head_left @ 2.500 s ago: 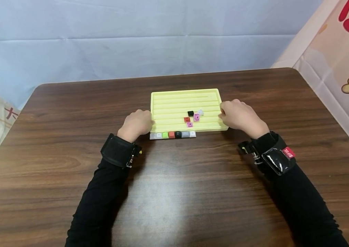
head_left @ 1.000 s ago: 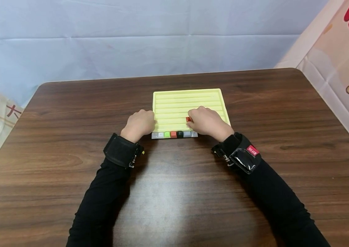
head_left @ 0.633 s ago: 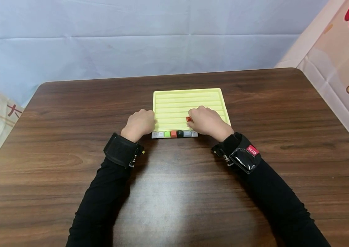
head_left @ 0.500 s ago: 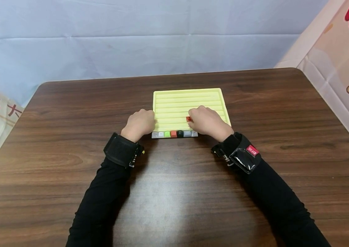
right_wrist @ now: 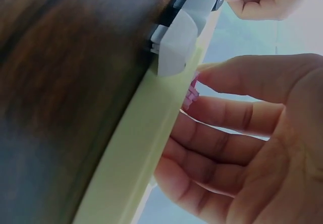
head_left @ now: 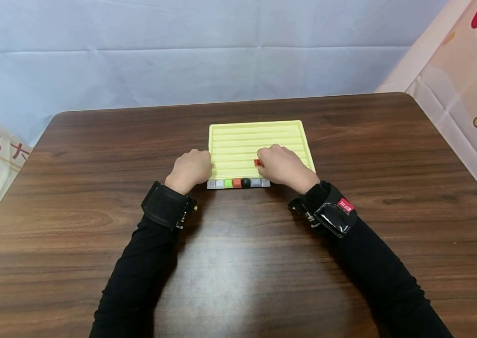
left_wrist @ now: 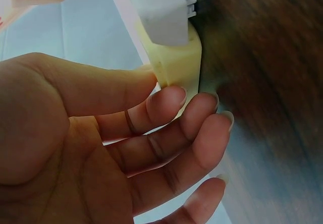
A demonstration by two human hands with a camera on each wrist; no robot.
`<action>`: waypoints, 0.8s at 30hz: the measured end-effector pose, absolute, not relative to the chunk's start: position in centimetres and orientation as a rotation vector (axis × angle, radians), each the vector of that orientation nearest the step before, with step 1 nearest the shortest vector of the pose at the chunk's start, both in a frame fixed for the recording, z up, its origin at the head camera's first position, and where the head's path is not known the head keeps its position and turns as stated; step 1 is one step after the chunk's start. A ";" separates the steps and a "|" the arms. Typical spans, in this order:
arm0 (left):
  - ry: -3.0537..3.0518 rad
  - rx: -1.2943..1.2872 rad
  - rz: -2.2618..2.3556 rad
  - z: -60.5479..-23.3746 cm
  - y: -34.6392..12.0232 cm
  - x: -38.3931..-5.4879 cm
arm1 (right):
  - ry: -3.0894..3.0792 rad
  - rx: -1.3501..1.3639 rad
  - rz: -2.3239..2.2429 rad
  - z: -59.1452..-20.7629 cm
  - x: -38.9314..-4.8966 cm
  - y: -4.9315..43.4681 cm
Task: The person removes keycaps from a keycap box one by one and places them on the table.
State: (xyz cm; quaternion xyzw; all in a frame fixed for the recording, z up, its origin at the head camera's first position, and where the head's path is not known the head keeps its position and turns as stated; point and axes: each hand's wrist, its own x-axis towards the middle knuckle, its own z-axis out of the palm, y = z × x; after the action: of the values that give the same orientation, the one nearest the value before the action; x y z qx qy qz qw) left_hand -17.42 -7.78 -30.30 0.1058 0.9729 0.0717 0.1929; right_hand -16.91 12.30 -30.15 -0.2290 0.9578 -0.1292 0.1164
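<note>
A pale yellow ridged tray (head_left: 242, 141) lies on the table, with a row of keycaps (head_left: 237, 183) in several colours along its front edge. My left hand (head_left: 190, 170) pinches the tray's left front corner; the left wrist view has thumb and index finger on the yellow side wall (left_wrist: 176, 62). Over the tray's right front part, my right hand (head_left: 284, 165) holds a pink keycap (right_wrist: 191, 94) between thumb and index finger, its other fingers curled at the tray's edge. A red keycap (head_left: 257, 163) peeks out beside the right fingertips. The other loose keycaps are hidden by this hand.
The brown wooden table (head_left: 238, 263) extends around the tray on all sides. Behind it hangs a pale blue cloth (head_left: 179, 56), and printed cloths (head_left: 471, 108) flank the left and right sides. Black straps sit on both wrists.
My right hand has let go of the tray's right edge, moved left over the loose keycaps and taken hold of a pink one. The left hand keeps its place at the corner.
</note>
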 end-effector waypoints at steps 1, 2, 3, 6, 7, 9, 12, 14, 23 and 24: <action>2.730 0.296 0.199 -30.3 -7.8 -17.4 | 2.805 -0.671 -0.383 -30.2 -16.9 12.3; 2.730 0.295 0.198 -30.3 -7.8 -17.4 | 2.807 -0.673 -0.388 -30.2 -16.9 12.3; 2.730 0.293 0.197 -30.3 -7.8 -17.4 | 2.808 -0.671 -0.391 -30.2 -16.9 12.3; 2.729 0.288 0.196 -30.3 -7.8 -17.4 | 2.808 -0.658 -0.402 -30.1 -16.9 12.4; 2.728 0.288 0.196 -30.3 -7.8 -17.4 | 2.807 -0.652 -0.406 -30.1 -16.9 12.4; 2.729 0.287 0.196 -30.3 -7.8 -17.4 | 2.804 -0.643 -0.418 -30.0 -16.9 12.6; 2.729 0.288 0.197 -30.3 -7.8 -17.3 | 2.802 -0.643 -0.439 -29.9 -16.9 12.8; 2.728 0.289 0.196 -30.3 -7.8 -17.3 | 2.806 -0.652 -0.451 -29.8 -16.9 12.9; 2.723 0.294 0.188 -30.3 -7.7 -17.2 | 2.814 -0.695 -0.467 -29.5 -16.7 13.3; 2.722 0.293 0.190 -30.3 -7.7 -17.3 | 2.814 -0.701 -0.465 -29.4 -16.7 13.3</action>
State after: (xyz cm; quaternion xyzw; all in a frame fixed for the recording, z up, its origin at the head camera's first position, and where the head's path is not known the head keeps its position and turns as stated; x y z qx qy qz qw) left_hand -17.26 -7.72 -30.32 0.1046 0.9723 0.0678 0.1975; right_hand -16.71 13.30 -29.45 -0.2373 0.9532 -0.1573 0.1019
